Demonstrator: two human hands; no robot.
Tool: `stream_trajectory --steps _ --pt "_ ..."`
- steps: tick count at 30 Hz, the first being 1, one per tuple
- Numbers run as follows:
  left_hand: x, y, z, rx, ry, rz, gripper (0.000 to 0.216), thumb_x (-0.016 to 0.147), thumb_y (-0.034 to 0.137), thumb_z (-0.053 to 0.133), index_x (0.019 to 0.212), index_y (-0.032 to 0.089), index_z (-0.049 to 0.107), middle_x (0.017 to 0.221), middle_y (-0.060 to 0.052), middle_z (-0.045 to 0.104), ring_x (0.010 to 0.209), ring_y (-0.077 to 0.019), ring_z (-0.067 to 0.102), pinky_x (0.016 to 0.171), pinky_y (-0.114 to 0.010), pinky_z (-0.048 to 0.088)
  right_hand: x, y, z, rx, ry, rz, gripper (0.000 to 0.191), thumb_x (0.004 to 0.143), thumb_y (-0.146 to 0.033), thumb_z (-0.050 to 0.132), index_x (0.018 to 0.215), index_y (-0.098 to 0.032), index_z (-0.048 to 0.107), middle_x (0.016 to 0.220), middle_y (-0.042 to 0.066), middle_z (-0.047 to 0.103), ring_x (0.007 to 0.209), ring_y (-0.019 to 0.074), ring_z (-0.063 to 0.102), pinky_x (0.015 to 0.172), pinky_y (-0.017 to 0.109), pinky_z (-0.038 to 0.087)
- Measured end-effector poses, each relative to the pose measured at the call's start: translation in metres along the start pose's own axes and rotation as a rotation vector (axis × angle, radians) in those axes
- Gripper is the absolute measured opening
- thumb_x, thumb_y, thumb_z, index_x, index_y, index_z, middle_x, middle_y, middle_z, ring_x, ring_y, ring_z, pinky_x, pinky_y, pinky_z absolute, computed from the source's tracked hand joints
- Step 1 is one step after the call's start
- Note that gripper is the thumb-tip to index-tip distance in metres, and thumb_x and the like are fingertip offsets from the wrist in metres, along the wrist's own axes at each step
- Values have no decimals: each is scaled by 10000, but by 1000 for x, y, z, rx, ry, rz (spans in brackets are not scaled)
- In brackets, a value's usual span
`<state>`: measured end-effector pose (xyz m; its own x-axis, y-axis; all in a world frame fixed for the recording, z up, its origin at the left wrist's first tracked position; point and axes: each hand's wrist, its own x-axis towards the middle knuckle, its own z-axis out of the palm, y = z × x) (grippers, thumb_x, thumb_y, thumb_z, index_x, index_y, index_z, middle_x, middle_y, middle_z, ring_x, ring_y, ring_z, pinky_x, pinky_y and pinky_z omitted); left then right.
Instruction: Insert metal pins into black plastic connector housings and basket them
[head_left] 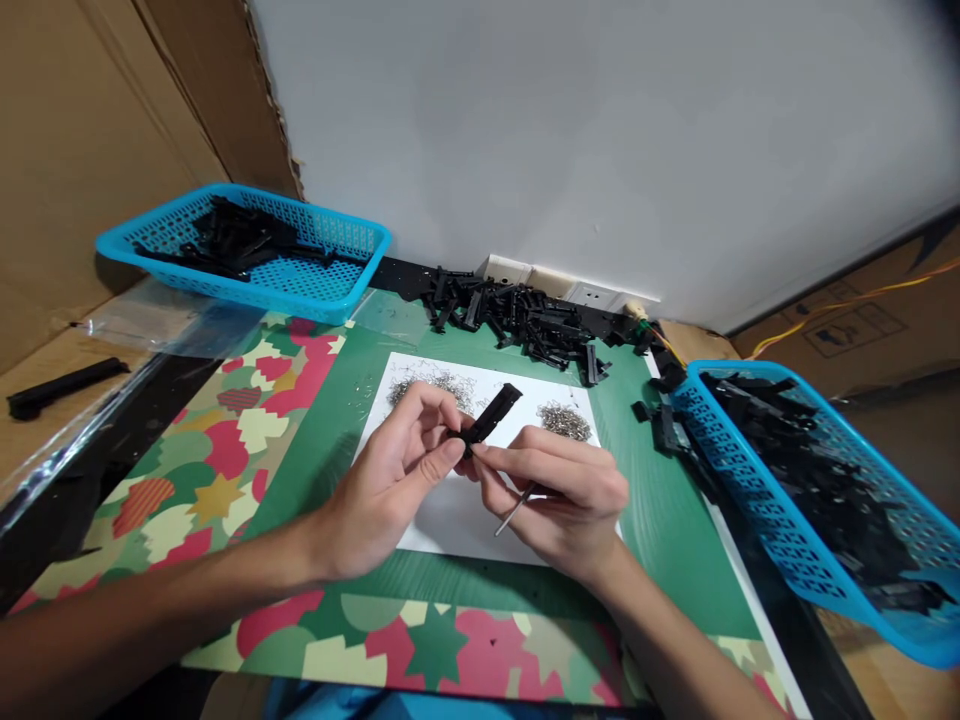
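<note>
My left hand (397, 470) pinches the near end of a slim black plastic part (493, 412), which points up and to the right above a white sheet (450, 515). My right hand (559, 490) is closed, its fingertips touching the same end of the part, and a thin metal rod (517, 512) pokes out beneath its fingers. Two small heaps of tiny metal springs (564, 420) lie on the sheet just beyond the hands.
A pile of black plastic parts (525, 315) lies along the wall. A blue basket (247, 250) at the back left and another blue basket (817, 510) at the right hold more black parts. A green mat (660, 510) and patterned paper cover the table. One black strip (64, 385) lies far left.
</note>
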<state>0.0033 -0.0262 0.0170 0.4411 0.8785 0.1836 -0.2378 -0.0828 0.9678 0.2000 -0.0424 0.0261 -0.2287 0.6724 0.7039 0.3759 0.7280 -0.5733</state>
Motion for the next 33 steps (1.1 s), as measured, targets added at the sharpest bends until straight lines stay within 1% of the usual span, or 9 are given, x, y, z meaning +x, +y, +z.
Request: stream_trajectory --steps 5,12,18,20,22,24,28,31,33 --pt "2 -2 -3 -28 -23 -37 130 1085 345 576 1150 245 526 1092 -32 554 904 -145 602 832 -284 506 -2 7 -5 -129 -70 -82 188 946 -68 682 1056 -185 780 679 -7 615 533 91 536 474 241 364" --pt "6 -9 -4 -52 9 -66 187 1109 411 508 1096 226 534 911 -6 522 802 -143 504 751 -281 421 3 14 -9 -168 -104 2 140 978 -140 729 1109 -160 773 738 -2 604 590 92 516 526 243 368" --pt "3 -7 -5 53 -26 -126 232 1129 443 433 1102 234 529 884 -6 577 811 -155 532 757 -291 439 5 15 -19 -212 -173 -55 180 1001 -60 637 1044 -164 777 760 0 597 616 90 520 538 230 368" --pt "4 -4 -6 210 -17 -62 217 1127 415 450 1136 235 570 994 -26 621 898 -165 569 809 -304 459 5 17 -24 -212 -205 -43 199 996 -45 620 1038 -163 775 767 2 605 620 91 520 553 226 379" --pt "7 -2 -7 409 -14 52 165 1092 359 547 1163 231 624 1123 -44 650 1000 -179 595 863 -317 475 5 20 -29 -199 -224 -16 217 985 -27 604 1017 -158 774 756 0 600 618 91 511 563 226 378" --pt "11 -3 -10 564 -10 173 153 1026 285 667 1165 219 669 1173 -53 671 1067 -193 618 911 -332 493 5 25 -34 -171 -238 15 233 974 -13 593 1000 -153 776 751 1 603 624 91 514 576 227 374" --pt "14 -10 -17 717 7 327 144 951 226 769 1090 195 750 1076 -56 740 1014 -202 678 885 -354 537 6 32 -37 -101 -341 95 221 969 -45 627 1004 -183 795 781 0 656 651 92 548 608 228 378" --pt "13 -17 -21 799 -8 344 117 910 210 806 1026 204 793 1000 -45 775 906 -203 693 803 -364 541 9 34 -40 -93 -468 242 129 995 -175 688 1035 -211 805 800 -1 674 656 100 553 609 229 389" --pt "13 -20 -23 850 -14 355 112 889 205 821 1000 210 803 963 -35 784 858 -201 690 779 -372 532 12 33 -42 -117 -505 318 152 1029 -246 669 1102 -217 799 848 14 690 695 116 576 626 237 406"
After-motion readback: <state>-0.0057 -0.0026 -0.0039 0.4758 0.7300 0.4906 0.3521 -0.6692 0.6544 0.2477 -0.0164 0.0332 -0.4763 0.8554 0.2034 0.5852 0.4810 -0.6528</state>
